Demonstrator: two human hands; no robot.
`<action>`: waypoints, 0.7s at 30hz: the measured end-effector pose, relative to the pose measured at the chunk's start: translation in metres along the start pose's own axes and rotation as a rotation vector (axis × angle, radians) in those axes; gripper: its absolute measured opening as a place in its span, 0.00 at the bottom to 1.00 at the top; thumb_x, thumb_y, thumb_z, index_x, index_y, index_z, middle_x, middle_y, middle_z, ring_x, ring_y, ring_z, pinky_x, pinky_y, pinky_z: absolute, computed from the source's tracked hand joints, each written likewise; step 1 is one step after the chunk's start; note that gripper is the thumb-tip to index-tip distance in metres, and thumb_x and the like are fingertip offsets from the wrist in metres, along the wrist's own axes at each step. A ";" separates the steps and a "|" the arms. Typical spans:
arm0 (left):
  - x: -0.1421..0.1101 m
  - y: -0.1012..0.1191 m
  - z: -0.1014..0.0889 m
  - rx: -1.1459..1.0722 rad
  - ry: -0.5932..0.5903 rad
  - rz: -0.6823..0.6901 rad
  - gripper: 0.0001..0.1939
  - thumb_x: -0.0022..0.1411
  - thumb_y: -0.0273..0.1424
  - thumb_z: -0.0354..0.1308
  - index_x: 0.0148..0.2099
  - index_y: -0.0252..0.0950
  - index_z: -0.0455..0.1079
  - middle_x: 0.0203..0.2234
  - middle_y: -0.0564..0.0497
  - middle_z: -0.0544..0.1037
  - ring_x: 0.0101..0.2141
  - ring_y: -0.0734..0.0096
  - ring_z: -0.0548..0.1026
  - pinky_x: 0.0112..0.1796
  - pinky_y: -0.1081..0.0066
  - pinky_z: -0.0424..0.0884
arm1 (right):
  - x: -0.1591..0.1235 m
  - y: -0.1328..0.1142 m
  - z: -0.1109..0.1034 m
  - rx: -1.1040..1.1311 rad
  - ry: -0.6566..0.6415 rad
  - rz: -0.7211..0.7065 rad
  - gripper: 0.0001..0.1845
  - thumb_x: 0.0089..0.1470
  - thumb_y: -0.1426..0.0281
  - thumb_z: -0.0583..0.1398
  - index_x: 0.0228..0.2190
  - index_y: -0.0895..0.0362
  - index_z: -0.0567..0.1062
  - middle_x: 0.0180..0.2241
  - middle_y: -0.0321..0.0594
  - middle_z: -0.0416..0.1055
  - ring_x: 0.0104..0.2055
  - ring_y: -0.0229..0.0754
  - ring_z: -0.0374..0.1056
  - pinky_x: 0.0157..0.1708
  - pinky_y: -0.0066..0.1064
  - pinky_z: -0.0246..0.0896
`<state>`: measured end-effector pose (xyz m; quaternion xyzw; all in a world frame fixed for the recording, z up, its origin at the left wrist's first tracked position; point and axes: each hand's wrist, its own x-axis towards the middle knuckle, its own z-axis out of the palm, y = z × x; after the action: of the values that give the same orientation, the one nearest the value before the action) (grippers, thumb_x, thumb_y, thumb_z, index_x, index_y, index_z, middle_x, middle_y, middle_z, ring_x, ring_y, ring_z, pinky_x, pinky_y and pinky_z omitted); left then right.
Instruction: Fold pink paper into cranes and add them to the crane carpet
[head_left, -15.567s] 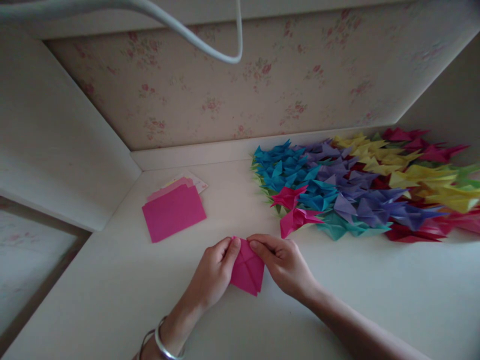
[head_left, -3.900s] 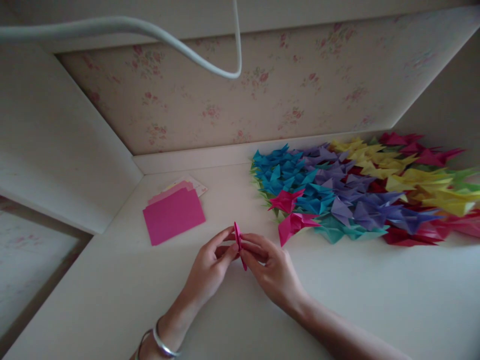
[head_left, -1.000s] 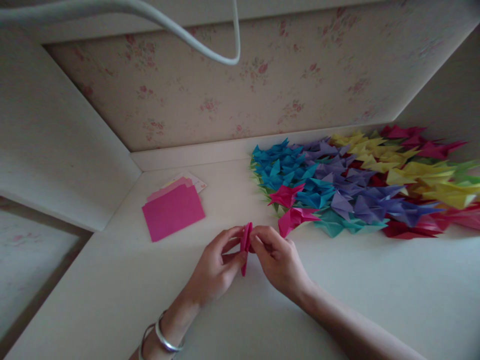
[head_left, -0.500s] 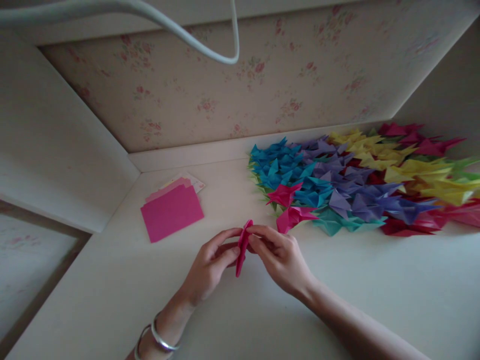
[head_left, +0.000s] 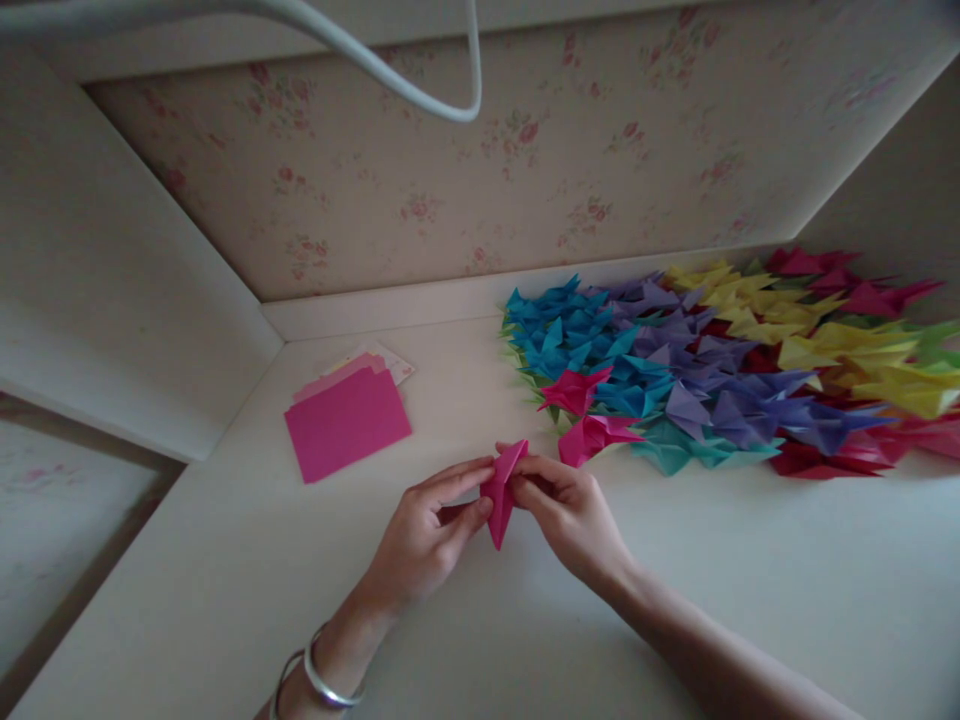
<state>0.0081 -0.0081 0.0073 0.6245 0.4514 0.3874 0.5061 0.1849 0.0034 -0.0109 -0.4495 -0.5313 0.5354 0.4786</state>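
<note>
A folded piece of pink origami paper (head_left: 504, 495) is held above the white table (head_left: 480, 640), its pointed end hanging down. My left hand (head_left: 431, 525) pinches its left side between thumb and fingers. On the right side, my right hand (head_left: 566, 505) grips it near the upper part, with some fingertips hidden behind the paper. Two finished pink paper cranes (head_left: 596, 437) lie just beyond my right hand, at the near left corner of a large group of cranes.
Several rows of blue (head_left: 559, 335), purple (head_left: 750, 405), yellow (head_left: 847, 350) and red cranes spread to the right. A stack of pink paper sheets (head_left: 349, 425) lies at the left. A white cable (head_left: 405, 85) hangs in front of the floral wall panel (head_left: 450, 190).
The folded pink paper has turned from nearly edge-on to show a broader face. Both hands keep their hold, and the view has shifted slightly.
</note>
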 end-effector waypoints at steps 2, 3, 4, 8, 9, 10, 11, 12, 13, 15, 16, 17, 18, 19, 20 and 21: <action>0.002 -0.002 -0.002 0.014 0.028 0.009 0.14 0.64 0.30 0.60 0.52 0.41 0.77 0.54 0.48 0.76 0.55 0.60 0.72 0.54 0.67 0.71 | 0.003 -0.001 0.000 0.115 -0.007 0.089 0.12 0.52 0.73 0.59 0.35 0.57 0.83 0.35 0.42 0.80 0.36 0.45 0.74 0.38 0.33 0.70; 0.003 -0.003 -0.003 0.010 0.051 0.012 0.13 0.63 0.30 0.61 0.50 0.41 0.78 0.53 0.48 0.77 0.53 0.61 0.74 0.53 0.67 0.71 | 0.003 -0.002 -0.001 0.159 -0.010 0.121 0.13 0.52 0.73 0.59 0.35 0.57 0.83 0.34 0.42 0.80 0.34 0.43 0.74 0.35 0.31 0.70; 0.004 -0.003 -0.004 0.004 0.074 0.014 0.13 0.63 0.30 0.61 0.50 0.41 0.78 0.51 0.48 0.79 0.52 0.62 0.75 0.52 0.68 0.72 | 0.004 -0.002 -0.001 0.184 -0.012 0.141 0.14 0.51 0.73 0.59 0.36 0.58 0.83 0.32 0.41 0.80 0.32 0.42 0.73 0.33 0.29 0.68; 0.005 -0.006 -0.005 0.003 0.092 0.049 0.11 0.61 0.30 0.63 0.46 0.42 0.80 0.46 0.49 0.81 0.47 0.64 0.78 0.48 0.71 0.75 | 0.004 -0.001 -0.002 0.183 -0.052 0.153 0.15 0.52 0.74 0.58 0.37 0.58 0.83 0.29 0.38 0.78 0.27 0.36 0.67 0.24 0.23 0.58; 0.005 -0.007 -0.005 -0.007 0.090 0.048 0.11 0.61 0.30 0.63 0.47 0.41 0.79 0.46 0.49 0.81 0.46 0.64 0.78 0.47 0.71 0.75 | 0.003 -0.001 -0.002 0.183 -0.071 0.153 0.14 0.52 0.75 0.58 0.37 0.58 0.83 0.29 0.38 0.78 0.26 0.36 0.66 0.23 0.23 0.56; 0.004 -0.008 -0.005 -0.028 0.095 0.042 0.13 0.61 0.30 0.63 0.48 0.41 0.79 0.46 0.49 0.82 0.45 0.64 0.79 0.47 0.71 0.76 | 0.002 -0.001 -0.003 0.184 -0.091 0.150 0.13 0.52 0.74 0.59 0.37 0.57 0.83 0.29 0.37 0.78 0.26 0.36 0.66 0.24 0.23 0.56; 0.004 -0.009 -0.004 -0.057 0.104 0.027 0.15 0.61 0.30 0.63 0.51 0.40 0.77 0.46 0.48 0.82 0.44 0.64 0.80 0.45 0.70 0.77 | 0.002 -0.002 -0.003 0.187 -0.110 0.146 0.12 0.52 0.74 0.59 0.36 0.57 0.83 0.28 0.37 0.77 0.27 0.36 0.66 0.25 0.24 0.57; 0.003 -0.010 -0.004 -0.087 0.118 0.013 0.18 0.61 0.30 0.64 0.53 0.40 0.75 0.45 0.48 0.82 0.42 0.64 0.80 0.43 0.70 0.78 | 0.001 -0.002 -0.003 0.185 -0.125 0.140 0.12 0.53 0.73 0.60 0.36 0.57 0.83 0.28 0.37 0.77 0.28 0.37 0.67 0.27 0.24 0.58; 0.003 -0.011 -0.004 -0.109 0.127 0.000 0.20 0.60 0.31 0.64 0.55 0.40 0.74 0.45 0.48 0.82 0.41 0.64 0.81 0.42 0.70 0.78 | 0.001 -0.004 -0.003 0.174 -0.136 0.131 0.11 0.53 0.71 0.60 0.36 0.57 0.83 0.29 0.37 0.77 0.29 0.39 0.68 0.29 0.25 0.60; 0.002 -0.011 -0.004 -0.115 0.136 -0.010 0.21 0.60 0.31 0.64 0.56 0.39 0.73 0.45 0.48 0.83 0.41 0.63 0.81 0.41 0.69 0.79 | 0.000 -0.007 -0.003 0.130 -0.151 0.104 0.10 0.54 0.69 0.61 0.35 0.56 0.83 0.29 0.37 0.77 0.31 0.40 0.69 0.31 0.27 0.61; 0.001 -0.011 -0.004 -0.100 0.129 -0.011 0.20 0.60 0.32 0.64 0.55 0.39 0.74 0.46 0.48 0.82 0.42 0.62 0.81 0.43 0.68 0.78 | 0.000 -0.008 -0.003 0.106 -0.159 0.090 0.09 0.54 0.69 0.61 0.34 0.56 0.83 0.30 0.36 0.76 0.32 0.40 0.68 0.32 0.27 0.61; 0.001 -0.010 -0.005 -0.079 0.120 -0.007 0.18 0.60 0.32 0.64 0.53 0.39 0.75 0.46 0.48 0.82 0.43 0.61 0.80 0.45 0.68 0.78 | 0.000 -0.010 -0.003 0.089 -0.171 0.078 0.09 0.54 0.69 0.62 0.33 0.56 0.83 0.29 0.36 0.76 0.32 0.40 0.68 0.32 0.27 0.61; 0.001 -0.009 -0.005 -0.051 0.110 0.004 0.16 0.60 0.32 0.64 0.51 0.40 0.77 0.46 0.48 0.82 0.44 0.61 0.80 0.46 0.67 0.77 | 0.000 -0.011 -0.003 0.082 -0.186 0.070 0.09 0.54 0.69 0.61 0.32 0.56 0.83 0.29 0.36 0.75 0.31 0.40 0.67 0.32 0.27 0.60; 0.002 -0.008 -0.006 -0.017 0.099 0.020 0.14 0.61 0.31 0.63 0.49 0.40 0.78 0.45 0.48 0.82 0.44 0.61 0.80 0.46 0.68 0.77 | 0.000 -0.013 -0.003 0.082 -0.202 0.064 0.09 0.53 0.69 0.61 0.32 0.56 0.83 0.29 0.35 0.75 0.31 0.40 0.67 0.32 0.27 0.61; 0.002 -0.007 -0.007 0.020 0.090 0.038 0.12 0.61 0.31 0.63 0.48 0.41 0.79 0.44 0.48 0.83 0.43 0.61 0.80 0.45 0.69 0.76 | 0.000 -0.013 -0.004 0.084 -0.215 0.060 0.09 0.53 0.69 0.61 0.31 0.55 0.83 0.29 0.36 0.75 0.32 0.40 0.67 0.33 0.27 0.61; 0.002 -0.006 -0.008 0.052 0.084 0.057 0.11 0.61 0.31 0.63 0.46 0.41 0.80 0.43 0.49 0.83 0.42 0.62 0.80 0.44 0.69 0.76 | 0.000 -0.014 -0.004 0.086 -0.225 0.057 0.09 0.53 0.70 0.61 0.31 0.55 0.83 0.30 0.36 0.75 0.34 0.41 0.67 0.34 0.27 0.62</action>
<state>0.0006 -0.0034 0.0033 0.6333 0.4643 0.4154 0.4590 0.1896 0.0040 0.0025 -0.3804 -0.5451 0.6184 0.4193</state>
